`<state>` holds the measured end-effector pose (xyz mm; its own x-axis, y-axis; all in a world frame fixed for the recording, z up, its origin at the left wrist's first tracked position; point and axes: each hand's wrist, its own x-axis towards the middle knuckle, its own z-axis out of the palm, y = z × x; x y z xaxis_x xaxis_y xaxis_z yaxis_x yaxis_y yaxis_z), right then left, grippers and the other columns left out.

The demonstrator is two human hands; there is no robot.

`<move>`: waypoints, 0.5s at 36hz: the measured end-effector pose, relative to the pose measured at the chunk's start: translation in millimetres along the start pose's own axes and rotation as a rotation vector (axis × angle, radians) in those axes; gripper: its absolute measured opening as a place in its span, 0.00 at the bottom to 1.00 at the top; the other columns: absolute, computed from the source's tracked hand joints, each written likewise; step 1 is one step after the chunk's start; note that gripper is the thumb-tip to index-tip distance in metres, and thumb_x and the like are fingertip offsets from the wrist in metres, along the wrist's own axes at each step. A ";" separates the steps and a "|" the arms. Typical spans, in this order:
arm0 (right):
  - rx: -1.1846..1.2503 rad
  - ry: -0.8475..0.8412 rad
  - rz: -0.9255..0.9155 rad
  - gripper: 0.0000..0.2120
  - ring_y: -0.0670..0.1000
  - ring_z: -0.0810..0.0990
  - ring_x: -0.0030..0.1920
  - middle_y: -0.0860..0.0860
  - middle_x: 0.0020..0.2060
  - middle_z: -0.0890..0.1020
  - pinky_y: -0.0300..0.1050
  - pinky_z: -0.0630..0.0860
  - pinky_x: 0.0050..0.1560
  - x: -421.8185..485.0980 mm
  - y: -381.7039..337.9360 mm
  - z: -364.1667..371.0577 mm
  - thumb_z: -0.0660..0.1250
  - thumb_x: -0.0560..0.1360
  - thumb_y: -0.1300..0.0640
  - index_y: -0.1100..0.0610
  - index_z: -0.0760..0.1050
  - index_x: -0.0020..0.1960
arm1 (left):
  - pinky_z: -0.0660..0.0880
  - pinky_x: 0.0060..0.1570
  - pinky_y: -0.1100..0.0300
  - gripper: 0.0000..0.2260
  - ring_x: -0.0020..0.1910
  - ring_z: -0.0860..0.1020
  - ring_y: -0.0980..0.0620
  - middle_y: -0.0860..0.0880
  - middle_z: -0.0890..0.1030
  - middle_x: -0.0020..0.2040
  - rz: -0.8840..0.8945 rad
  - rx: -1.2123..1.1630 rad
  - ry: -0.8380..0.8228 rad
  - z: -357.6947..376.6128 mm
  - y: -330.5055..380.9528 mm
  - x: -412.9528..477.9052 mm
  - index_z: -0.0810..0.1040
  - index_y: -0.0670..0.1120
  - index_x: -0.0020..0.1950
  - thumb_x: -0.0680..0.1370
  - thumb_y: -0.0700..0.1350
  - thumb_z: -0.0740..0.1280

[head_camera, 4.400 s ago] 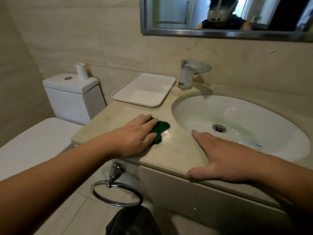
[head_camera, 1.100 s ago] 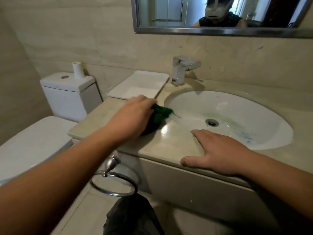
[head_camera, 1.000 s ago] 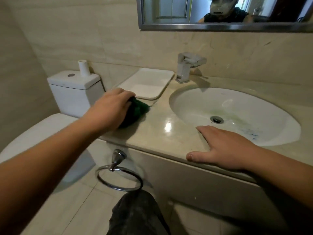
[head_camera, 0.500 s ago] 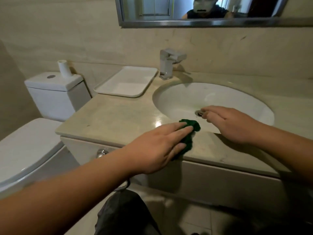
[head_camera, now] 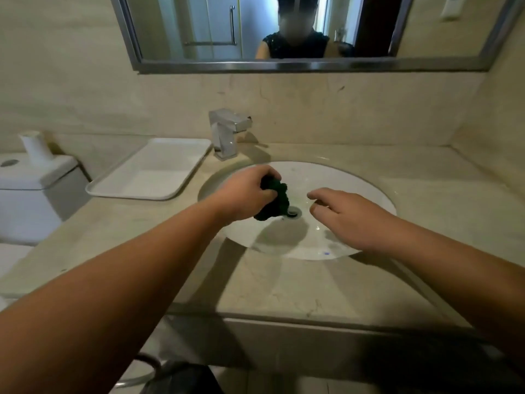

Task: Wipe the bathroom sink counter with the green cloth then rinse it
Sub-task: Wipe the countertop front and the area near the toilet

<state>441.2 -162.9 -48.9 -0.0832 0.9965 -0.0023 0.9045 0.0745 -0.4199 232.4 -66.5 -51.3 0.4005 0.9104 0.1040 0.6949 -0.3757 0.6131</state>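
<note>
White oval ceramic sink basin (head_camera: 355, 189): bunched dark green cloth (head_camera: 277, 200) hangs inside it, just left of the round metal drain (head_camera: 292, 213). Can't tell if the cloth's bottom touches the bowl. White rect plastic tray (head_camera: 125, 193) sits on the beige marble tabletop (head_camera: 284, 285), left of the basin, next to the square chrome faucet (head_camera: 227, 132). L hand (head_camera: 244, 194): fingers curled round the top of the cloth, gripping it over the basin. R hand (head_camera: 349, 220): palm down over the basin's right half, fingers loosely bent, holding nothing, near the cloth but apart.
</note>
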 end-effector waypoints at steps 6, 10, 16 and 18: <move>0.449 -0.025 0.000 0.30 0.47 0.82 0.61 0.43 0.64 0.82 0.50 0.78 0.63 56.6 -19.4 -13.6 0.69 0.72 0.39 0.38 0.72 0.73 | 0.81 0.65 0.44 0.21 0.62 0.83 0.39 0.40 0.81 0.64 -0.039 -0.538 -0.341 -30.4 2.0 25.7 0.77 0.47 0.69 0.78 0.32 0.69; 0.622 -0.012 0.010 0.19 0.52 0.86 0.53 0.51 0.49 0.87 0.58 0.81 0.62 100.7 -21.3 -12.9 0.73 0.72 0.46 0.44 0.81 0.62 | 0.80 0.66 0.46 0.17 0.62 0.82 0.39 0.37 0.82 0.63 -0.022 -0.557 -0.364 -40.7 -3.6 47.7 0.78 0.42 0.68 0.81 0.31 0.65; 0.578 0.041 0.014 0.04 0.55 0.86 0.52 0.50 0.46 0.88 0.62 0.82 0.60 139.2 -14.0 -12.7 0.75 0.75 0.57 0.48 0.85 0.47 | 0.78 0.67 0.42 0.11 0.58 0.83 0.42 0.38 0.83 0.59 -0.030 -0.381 -0.278 -50.7 -30.8 84.2 0.83 0.48 0.61 0.81 0.37 0.70; 0.566 0.060 0.004 0.03 0.57 0.86 0.49 0.51 0.43 0.88 0.64 0.82 0.58 145.9 -15.3 -14.0 0.75 0.74 0.56 0.49 0.86 0.43 | 0.80 0.62 0.48 0.10 0.56 0.84 0.45 0.43 0.86 0.55 -0.022 -0.347 -0.298 -54.8 -29.4 90.9 0.84 0.49 0.59 0.81 0.37 0.71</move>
<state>421.1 -18.1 -30.1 -0.0414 0.9984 0.0393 0.5384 0.0555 -0.8409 215.6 36.8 -16.9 0.5777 0.8086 -0.1112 0.4848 -0.2304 0.8437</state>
